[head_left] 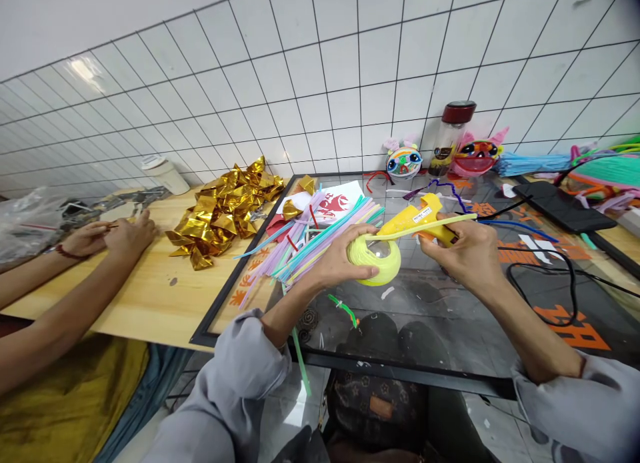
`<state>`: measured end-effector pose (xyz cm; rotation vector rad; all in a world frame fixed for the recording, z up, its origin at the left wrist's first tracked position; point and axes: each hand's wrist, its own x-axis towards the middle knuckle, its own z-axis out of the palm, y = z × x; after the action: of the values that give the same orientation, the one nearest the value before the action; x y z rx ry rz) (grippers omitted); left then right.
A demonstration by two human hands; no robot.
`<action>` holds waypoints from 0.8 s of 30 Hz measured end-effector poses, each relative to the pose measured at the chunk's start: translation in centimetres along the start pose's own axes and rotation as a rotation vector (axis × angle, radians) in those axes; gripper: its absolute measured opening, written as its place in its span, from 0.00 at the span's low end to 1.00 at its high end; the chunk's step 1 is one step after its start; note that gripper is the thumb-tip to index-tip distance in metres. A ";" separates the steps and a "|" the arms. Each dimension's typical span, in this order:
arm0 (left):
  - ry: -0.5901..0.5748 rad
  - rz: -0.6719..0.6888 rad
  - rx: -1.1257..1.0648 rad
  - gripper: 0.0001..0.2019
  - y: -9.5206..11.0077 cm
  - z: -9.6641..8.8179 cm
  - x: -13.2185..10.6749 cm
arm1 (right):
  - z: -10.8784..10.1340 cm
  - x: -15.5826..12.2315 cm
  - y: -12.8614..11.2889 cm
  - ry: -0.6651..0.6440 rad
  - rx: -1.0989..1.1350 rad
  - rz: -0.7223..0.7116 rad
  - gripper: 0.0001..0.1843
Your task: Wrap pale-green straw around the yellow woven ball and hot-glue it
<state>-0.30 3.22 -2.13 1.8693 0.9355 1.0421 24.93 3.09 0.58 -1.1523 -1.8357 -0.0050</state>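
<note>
My left hand (343, 258) is closed on a pale yellow coiled ring (383, 271) with an opening through its middle, thumb at the front. My right hand (467, 251) grips a yellow hot glue gun (407, 218), whose nozzle end lies close to the ring's upper edge. From the ring a yellow pipe cleaner (430, 224) stretches across the gun to the right hand's fingers. Whether those fingers pinch its end is unclear. Under and behind my left hand lies a bundle of purple, teal and yellow pipe cleaners (320, 238).
Gold folded foil pieces (227, 203) are heaped to the left, beside a co-worker's hands (127, 236). Two decorated animal faces (404, 160) and a bottle (450, 140) stand by the wall. A phone (565, 205) and black cable (570, 296) lie right. A brown bag (377, 416) sits below the table edge.
</note>
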 end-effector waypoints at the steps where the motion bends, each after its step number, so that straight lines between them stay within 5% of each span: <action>1: -0.002 0.001 0.002 0.38 0.0 0.0 0.0 | 0.0 0.0 0.0 0.002 0.000 -0.004 0.09; 24: 0.000 -0.029 -0.014 0.37 0.3 0.1 -0.1 | 0.4 -0.2 0.8 0.048 0.010 -0.037 0.06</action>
<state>-0.18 2.99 -1.95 1.8395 0.9496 1.0286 25.24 3.58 -0.07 -1.1026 -1.8122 -0.0446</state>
